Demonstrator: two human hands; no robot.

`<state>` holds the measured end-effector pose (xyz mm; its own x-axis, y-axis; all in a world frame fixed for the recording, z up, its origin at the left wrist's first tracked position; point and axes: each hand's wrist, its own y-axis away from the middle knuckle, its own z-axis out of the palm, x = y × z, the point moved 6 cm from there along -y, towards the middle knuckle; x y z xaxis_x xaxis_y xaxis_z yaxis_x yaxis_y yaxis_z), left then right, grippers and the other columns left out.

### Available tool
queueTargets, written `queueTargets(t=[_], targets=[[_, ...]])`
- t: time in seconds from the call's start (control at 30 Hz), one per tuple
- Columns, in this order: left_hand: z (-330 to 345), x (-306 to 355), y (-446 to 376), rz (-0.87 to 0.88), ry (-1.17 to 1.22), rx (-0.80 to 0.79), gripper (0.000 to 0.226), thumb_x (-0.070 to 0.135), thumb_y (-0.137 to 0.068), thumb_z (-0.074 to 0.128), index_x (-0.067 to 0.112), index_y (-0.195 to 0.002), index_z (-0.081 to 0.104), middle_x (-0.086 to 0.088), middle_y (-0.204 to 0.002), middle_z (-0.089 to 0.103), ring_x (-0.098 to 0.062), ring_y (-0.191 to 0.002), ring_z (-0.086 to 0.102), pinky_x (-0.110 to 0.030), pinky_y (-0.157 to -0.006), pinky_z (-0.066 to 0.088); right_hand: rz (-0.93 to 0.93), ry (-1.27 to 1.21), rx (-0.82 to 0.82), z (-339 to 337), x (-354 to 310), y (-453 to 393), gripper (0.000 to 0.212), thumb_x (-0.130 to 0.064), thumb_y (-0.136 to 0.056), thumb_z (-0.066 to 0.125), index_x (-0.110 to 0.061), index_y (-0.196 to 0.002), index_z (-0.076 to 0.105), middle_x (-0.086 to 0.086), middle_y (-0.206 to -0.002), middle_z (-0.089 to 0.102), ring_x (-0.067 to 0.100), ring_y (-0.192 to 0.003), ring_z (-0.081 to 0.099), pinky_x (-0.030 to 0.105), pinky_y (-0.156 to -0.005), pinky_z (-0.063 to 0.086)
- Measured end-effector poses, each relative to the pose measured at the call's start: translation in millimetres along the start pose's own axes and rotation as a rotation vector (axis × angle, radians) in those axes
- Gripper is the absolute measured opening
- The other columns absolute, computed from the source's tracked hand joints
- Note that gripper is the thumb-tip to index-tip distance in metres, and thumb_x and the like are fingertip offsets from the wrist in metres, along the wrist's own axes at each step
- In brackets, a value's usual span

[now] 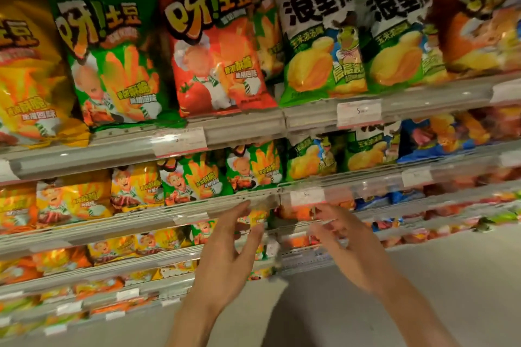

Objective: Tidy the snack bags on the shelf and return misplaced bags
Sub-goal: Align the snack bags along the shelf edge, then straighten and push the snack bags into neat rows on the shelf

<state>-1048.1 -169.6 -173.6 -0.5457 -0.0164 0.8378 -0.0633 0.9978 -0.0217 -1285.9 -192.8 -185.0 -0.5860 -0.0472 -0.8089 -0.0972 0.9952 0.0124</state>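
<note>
Top tier, left to right, bags upright and leaning back: yellow bag (31, 73), green bag (112, 65), red tomato bag (217, 48), then two green-and-white chip bags (321, 48) side by side, touching, and an orange bag (485, 22) at far right. Second tier carries smaller yellow bags (76, 200) and green bags (197, 177). Lower tiers blurred; contents probably similar.

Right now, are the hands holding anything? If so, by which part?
Nothing is held. The left hand and right hand are both open with fingers spread, in front of the lower shelves, not closed on any bag.
</note>
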Motion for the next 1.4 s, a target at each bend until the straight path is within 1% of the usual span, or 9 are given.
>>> queueTargets(t=[0.1,0.2,0.3,0.4,0.57,0.7,0.83,1.17,1.4], targets=[[45.6,35.6,-11.5,-0.011,-0.010,0.045,0.048,0.052,-0.096,0.056,0.044,-0.142,0.045,0.019,-0.133,0.059,0.016,-0.107,0.057,-0.008,-0.073,0.051,-0.052,-0.014,-0.024,-47.5,28.2,-11.0,0.047,-0.062,-0.085,0.054,-0.042,-0.127,0.059,-0.020,-0.112,0.067,-0.002,-0.095,0.065,0.020,-0.077,0.052],[89.0,70.5,-16.6,-0.027,-0.046,0.064,0.050,0.049,-0.098,0.057,0.036,-0.145,0.046,0.016,-0.130,0.062,0.015,-0.105,0.059,-0.006,-0.070,0.048,-0.073,-0.004,-0.034,-98.6,53.9,-19.4,0.046,-0.065,-0.082,0.049,-0.048,-0.124,0.058,-0.022,-0.114,0.066,-0.002,-0.099,0.064,0.018,-0.081,0.050],[119.0,98.2,-19.8,-0.009,-0.139,0.078,0.050,0.051,-0.097,0.054,0.036,-0.145,0.047,0.017,-0.130,0.062,0.009,-0.106,0.061,-0.013,-0.075,0.051,-0.100,0.064,-0.021,-139.3,72.6,-28.8,0.060,-0.068,-0.084,0.043,-0.035,-0.131,0.059,-0.014,-0.122,0.066,0.007,-0.108,0.063,0.030,-0.091,0.052],[133.3,119.5,-26.3,0.036,-0.263,0.118,0.049,0.050,-0.098,0.052,0.035,-0.145,0.047,0.014,-0.131,0.061,0.003,-0.106,0.061,-0.031,-0.086,0.056,-0.135,0.130,0.008,-168.6,82.1,-39.4,0.061,-0.065,-0.087,0.042,-0.029,-0.133,0.058,-0.012,-0.119,0.065,0.009,-0.108,0.063,0.028,-0.088,0.050],[132.6,149.0,-48.6,0.132,-0.415,0.186,0.047,0.047,-0.101,0.048,0.031,-0.146,0.047,0.006,-0.131,0.060,-0.013,-0.113,0.061,-0.032,-0.085,0.053,-0.248,0.301,0.120,-201.7,74.2,-58.1,0.054,-0.053,-0.096,0.044,-0.021,-0.137,0.059,0.002,-0.131,0.062,0.022,-0.123,0.055,0.028,-0.101,0.038],[122.3,173.8,-72.2,0.326,-0.581,0.258,0.049,0.045,-0.099,0.048,0.022,-0.142,0.052,-0.002,-0.134,0.058,-0.022,-0.120,0.057,-0.040,-0.088,0.057,-0.524,0.463,0.267,-209.5,41.1,-80.8,0.047,-0.042,-0.099,0.047,-0.012,-0.133,0.062,0.009,-0.130,0.059,0.027,-0.121,0.053,0.047,-0.107,0.045],[106.7,189.3,-90.4,0.521,-0.742,0.369,0.044,0.033,-0.098,0.058,0.015,-0.137,0.057,-0.011,-0.138,0.056,-0.032,-0.126,0.054,-0.045,-0.098,0.053,-0.706,0.615,0.298,-206.4,-0.7,-106.5,0.043,-0.034,-0.097,0.054,-0.012,-0.133,0.061,0.014,-0.135,0.054,0.034,-0.122,0.052,0.051,-0.101,0.046],[108.8,176.8,-103.9,0.631,-0.947,0.382,0.051,0.029,-0.094,0.063,0.016,-0.143,0.056,-0.016,-0.148,0.051,-0.037,-0.136,0.048,-0.052,-0.105,0.046,-0.812,0.861,0.290,-185.4,-13.2,-129.2,0.054,-0.031,-0.095,0.060,-0.022,-0.147,0.050,0.019,-0.153,0.041,0.038,-0.135,0.041,0.057,-0.111,0.037],[99.0,170.8,-103.6,0.677,-0.889,0.379,0.050,0.025,-0.094,0.062,0.019,-0.144,0.056,-0.011,-0.147,0.051,-0.033,-0.136,0.048,-0.048,-0.110,0.040,-0.841,0.714,0.322,-202.4,-43.4,-138.3,0.048,-0.040,-0.098,0.047,-0.016,-0.137,0.060,0.012,-0.136,0.053,0.032,-0.124,0.050,0.050,-0.099,0.047]])
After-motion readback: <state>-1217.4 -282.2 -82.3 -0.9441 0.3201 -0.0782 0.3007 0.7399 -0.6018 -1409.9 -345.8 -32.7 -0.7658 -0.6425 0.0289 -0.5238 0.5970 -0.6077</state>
